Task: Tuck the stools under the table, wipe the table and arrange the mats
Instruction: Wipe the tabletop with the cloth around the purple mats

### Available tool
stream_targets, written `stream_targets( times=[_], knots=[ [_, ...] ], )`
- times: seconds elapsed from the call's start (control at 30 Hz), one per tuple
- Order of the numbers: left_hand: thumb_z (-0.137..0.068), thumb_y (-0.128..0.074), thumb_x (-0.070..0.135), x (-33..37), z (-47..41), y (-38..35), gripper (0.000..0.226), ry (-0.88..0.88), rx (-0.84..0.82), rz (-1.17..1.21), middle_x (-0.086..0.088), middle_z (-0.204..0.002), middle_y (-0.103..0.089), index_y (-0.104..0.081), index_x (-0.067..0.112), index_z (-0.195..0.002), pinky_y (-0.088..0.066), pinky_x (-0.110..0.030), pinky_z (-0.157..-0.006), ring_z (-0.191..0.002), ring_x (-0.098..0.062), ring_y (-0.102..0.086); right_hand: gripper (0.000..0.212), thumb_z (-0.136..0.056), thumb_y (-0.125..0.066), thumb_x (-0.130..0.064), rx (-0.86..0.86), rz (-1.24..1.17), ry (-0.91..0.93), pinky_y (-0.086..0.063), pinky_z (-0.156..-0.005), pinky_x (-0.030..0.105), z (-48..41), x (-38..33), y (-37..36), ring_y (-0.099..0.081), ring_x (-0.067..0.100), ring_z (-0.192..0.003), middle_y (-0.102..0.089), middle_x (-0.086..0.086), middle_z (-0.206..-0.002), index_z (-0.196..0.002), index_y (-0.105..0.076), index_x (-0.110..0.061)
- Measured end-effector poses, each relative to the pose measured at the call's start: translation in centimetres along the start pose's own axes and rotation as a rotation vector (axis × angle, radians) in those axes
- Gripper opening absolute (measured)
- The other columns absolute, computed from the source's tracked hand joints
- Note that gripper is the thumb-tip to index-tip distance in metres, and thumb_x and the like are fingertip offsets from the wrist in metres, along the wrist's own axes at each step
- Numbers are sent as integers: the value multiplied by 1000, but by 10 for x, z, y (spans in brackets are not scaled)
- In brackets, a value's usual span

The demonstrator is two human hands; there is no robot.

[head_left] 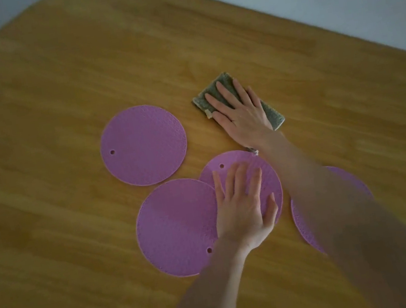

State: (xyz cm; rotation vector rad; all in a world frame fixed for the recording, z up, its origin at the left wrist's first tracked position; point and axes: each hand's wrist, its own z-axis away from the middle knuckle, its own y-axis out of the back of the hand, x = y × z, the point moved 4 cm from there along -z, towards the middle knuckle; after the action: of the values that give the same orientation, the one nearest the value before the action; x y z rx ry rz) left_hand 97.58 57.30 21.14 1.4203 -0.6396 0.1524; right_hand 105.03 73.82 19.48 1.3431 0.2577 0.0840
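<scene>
purple mats (143, 145) on wooden table (41, 99)

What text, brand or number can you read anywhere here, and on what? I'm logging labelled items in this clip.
None: no words, labels or numbers show.
Purple mats: only an embossed pattern and a hole.
Green cloth under the right hand: unmarked.
Wooden table: bare grain.

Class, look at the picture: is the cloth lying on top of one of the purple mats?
No. The cloth lies flat on the bare table under the right hand, beyond the mats.
</scene>
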Motion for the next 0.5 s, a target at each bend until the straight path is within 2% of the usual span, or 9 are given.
stream_targets(
  times=[0.07, 0.13, 0.2, 0.3, 0.37, 0.5],
  knots=[
    [-90, -45, 36, -11, -1, 19, 42, 5, 106, 62, -15, -131, -53, -52, 12, -124, -29, -60, -107, -130, -30, -39, 49, -100, -17, -51, 18, 21, -9, 5, -118, 41, 0, -2, 1, 6, 22, -147, -1, -12, -160, -148, -8, -45],
    [-92, -41, 38, -37, -10, 37, 43, 68, 158, -25, -15, -132, -53, -51, 13, -125, -26, -62, -108, -129, -32, -41, 50, -100, -19, -51, 15, 40, -16, 3, -118, 42, -2, -3, 3, 5, 23, -147, -1, -11, -160, -148, -7, -44],
    [-92, -35, 46, -74, -21, 55, 51, 178, 128, -143, -16, -140, -46, -46, 16, -132, -14, -63, -110, -133, -35, -37, 50, -100, -18, -52, 6, 52, -26, 2, -118, 43, -1, -3, 3, 6, 23, -147, -1, -12, -160, -148, -6, -44],
    [-90, -20, 60, -128, -35, 68, 69, 268, -10, -314, -13, -156, -19, -26, 22, -148, 8, -61, -109, -144, -34, -10, 55, -95, -8, -57, 19, 50, -8, 3, -117, 42, -3, -4, 3, 5, 25, -147, -2, -11, -160, -148, -7, -43],
    [-88, -11, 66, -145, -40, 68, 76, 270, -52, -353, -9, -159, -5, -12, 25, -151, 16, -61, -106, -145, -32, 3, 61, -90, 0, -59, 21, 70, 12, 4, -117, 42, -4, -4, 1, 4, 26, -147, -3, -10, -160, -149, -7, -43],
    [-88, -15, 67, -145, -42, 66, 75, 271, -54, -356, -9, -159, -7, -13, 25, -151, 19, -59, -105, -145, -33, 1, 59, -92, -4, -56, 29, 76, 49, 0, -117, 44, -9, -5, 0, -2, 29, -147, -9, -7, -160, -149, -13, -40]
  ],
)
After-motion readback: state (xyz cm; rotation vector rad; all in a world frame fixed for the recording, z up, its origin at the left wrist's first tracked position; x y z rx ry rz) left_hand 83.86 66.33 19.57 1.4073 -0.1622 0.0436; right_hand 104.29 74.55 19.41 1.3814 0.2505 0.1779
